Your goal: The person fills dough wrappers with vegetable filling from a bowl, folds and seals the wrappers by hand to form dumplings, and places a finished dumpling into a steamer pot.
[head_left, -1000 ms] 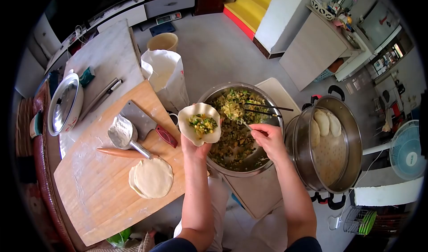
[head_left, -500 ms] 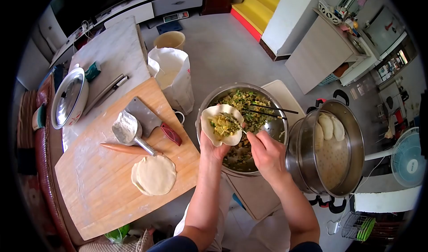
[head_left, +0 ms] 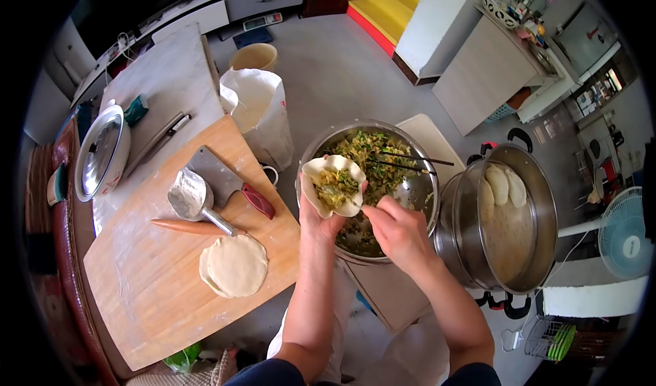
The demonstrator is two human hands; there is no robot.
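While a floured wooden board (head_left: 137,277) is spread across the person's left side and a wide steel steamer (head_left: 507,239) is set on the right, a steel mixing bowl (head_left: 418,193) is placed between them, part-filled with chopped filling (head_left: 374,147). The left forearm (head_left: 306,311) is brought almost straight up from the lower edge of the view, toward the near left part of the bowl. The right forearm (head_left: 456,307) is slanted up and inward, so that the two are brought closest together at the hands.

The left hand (head_left: 321,225) is turned palm up and half open, its fingers curved beneath a ruffled dough wrapper (head_left: 313,186), which is cradled as a shallow cup. The right hand (head_left: 404,234) is nearly closed, palm down, with its fingertips gripped around a metal spoon (head_left: 357,205) (most of it is hidden, only a small part being seen at the near right edge of the dough). The wrapper is held over the bowl's near left part, with a mound of green and yellow stuffing (head_left: 333,183) in its hollow.

On the board, a cleaver (head_left: 219,180) is laid beside a flour scoop (head_left: 189,195), whose handle is rested across a rolling pin (head_left: 181,227); flat dough rounds (head_left: 234,266) are piled just below. In the steamer, folded dumplings (head_left: 504,184) are lined up near the far side. Smallest of all, slim chopsticks (head_left: 425,160) are leaned in the bowl.
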